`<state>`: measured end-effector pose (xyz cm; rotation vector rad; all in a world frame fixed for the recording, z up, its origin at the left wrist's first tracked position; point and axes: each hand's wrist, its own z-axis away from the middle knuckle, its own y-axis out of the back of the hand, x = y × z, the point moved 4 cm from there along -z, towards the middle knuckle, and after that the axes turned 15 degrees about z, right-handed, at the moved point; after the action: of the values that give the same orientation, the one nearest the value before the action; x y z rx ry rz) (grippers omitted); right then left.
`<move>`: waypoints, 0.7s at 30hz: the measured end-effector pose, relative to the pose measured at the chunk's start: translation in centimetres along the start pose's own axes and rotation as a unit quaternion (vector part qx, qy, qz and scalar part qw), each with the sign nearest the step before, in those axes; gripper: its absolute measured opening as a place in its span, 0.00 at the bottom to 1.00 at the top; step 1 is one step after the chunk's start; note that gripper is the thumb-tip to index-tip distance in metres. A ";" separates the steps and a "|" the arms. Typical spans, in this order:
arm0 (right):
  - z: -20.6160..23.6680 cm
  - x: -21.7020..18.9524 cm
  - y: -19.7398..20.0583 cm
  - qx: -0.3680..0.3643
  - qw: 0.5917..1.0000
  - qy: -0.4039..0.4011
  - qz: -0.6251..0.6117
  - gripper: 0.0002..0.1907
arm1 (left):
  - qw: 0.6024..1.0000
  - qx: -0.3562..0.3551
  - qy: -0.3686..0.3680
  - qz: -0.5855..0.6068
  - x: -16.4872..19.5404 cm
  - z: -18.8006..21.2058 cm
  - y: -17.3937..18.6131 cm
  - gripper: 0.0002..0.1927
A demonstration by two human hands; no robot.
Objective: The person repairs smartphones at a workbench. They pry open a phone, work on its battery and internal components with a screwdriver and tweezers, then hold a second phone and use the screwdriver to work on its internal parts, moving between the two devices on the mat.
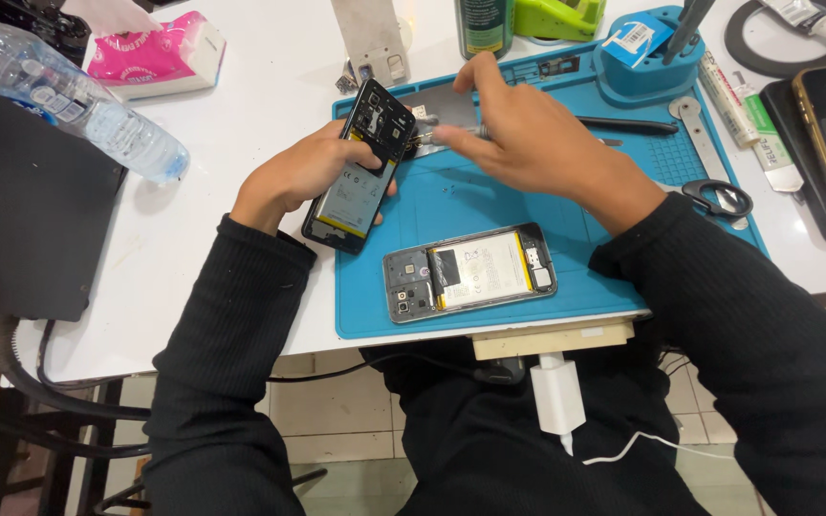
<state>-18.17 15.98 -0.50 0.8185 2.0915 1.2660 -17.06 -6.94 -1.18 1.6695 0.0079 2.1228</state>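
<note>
Two opened phones are seen over the blue mat [451, 205]. One phone [360, 164], black and with its back removed, is held tilted above the mat's left edge by the left hand [303, 172], whose fingers are wrapped round its sides. A slim metal tool [451, 129] is pinched in the closed fingers of the right hand [528, 134], its tip set at the phone's upper end. The second phone [470, 270] is laid flat on the mat, near its front edge. A water bottle [69, 96] is lying well apart, to the left.
</note>
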 end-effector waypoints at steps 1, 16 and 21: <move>0.0 -0.1 0.0 0.000 1.000 0.010 -0.005 0.30 | 1.000 -0.004 0.004 0.012 -0.1 0.0 0.0 0.18; 0.1 -0.2 0.3 -0.076 0.995 -0.009 -0.069 0.27 | 0.999 -0.018 0.021 0.044 0.0 -0.1 -0.1 0.17; -0.1 0.9 0.9 -0.074 0.996 0.003 -0.046 0.25 | 0.999 -0.025 -0.012 0.020 0.0 -0.2 -0.2 0.18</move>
<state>-18.64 16.94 0.26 0.6474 1.9890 1.3571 -17.19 -6.74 -1.24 1.6787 -0.0861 2.1152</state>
